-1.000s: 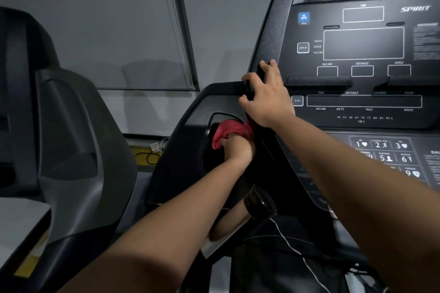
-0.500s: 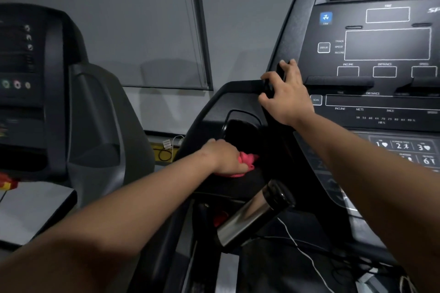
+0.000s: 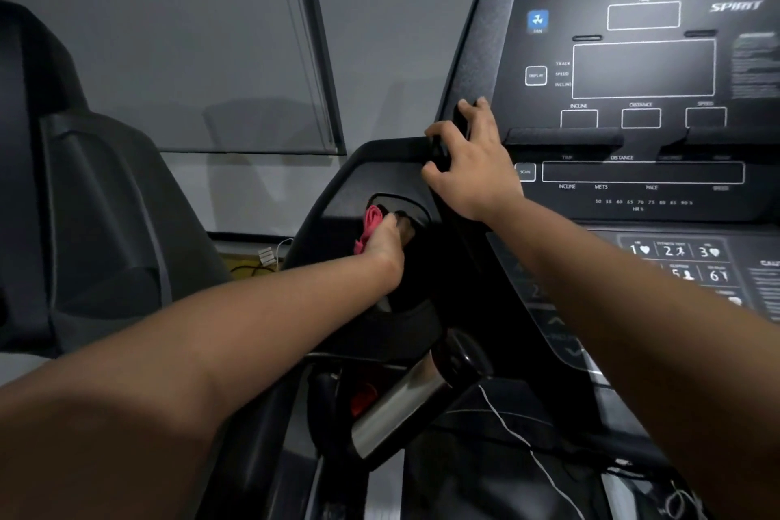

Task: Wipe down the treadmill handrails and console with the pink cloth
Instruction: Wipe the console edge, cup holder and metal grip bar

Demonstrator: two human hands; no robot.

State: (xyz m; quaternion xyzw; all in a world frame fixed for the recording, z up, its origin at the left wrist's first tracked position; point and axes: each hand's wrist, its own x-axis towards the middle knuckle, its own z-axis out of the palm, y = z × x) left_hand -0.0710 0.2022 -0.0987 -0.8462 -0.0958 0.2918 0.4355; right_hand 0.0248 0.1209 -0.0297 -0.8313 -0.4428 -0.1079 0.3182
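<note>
The pink cloth (image 3: 372,224) is held bunched in the left hand (image 3: 386,245), whose fingers are curled round it, and is pressed into the dark pocket (image 3: 415,210) at the left side of the console (image 3: 641,68). Only a folded pink edge is seen above the knuckles; the rest is hidden by the hand. The right hand (image 3: 472,169) is hooked over the console's left edge, fingers curled round the rim, seemingly as a brace.

The cloth is judged to be light, soft and limp. It can be moulded to the pocket's curve or wrapped round the metal grip (image 3: 396,414) below, but no stiffness is offered, so pressure must be supplied by the fingers behind it. It is best kept gathered in the palm with a pad under the fingertips. A loose tail is likely to drag or slide on smooth plastic.
</note>
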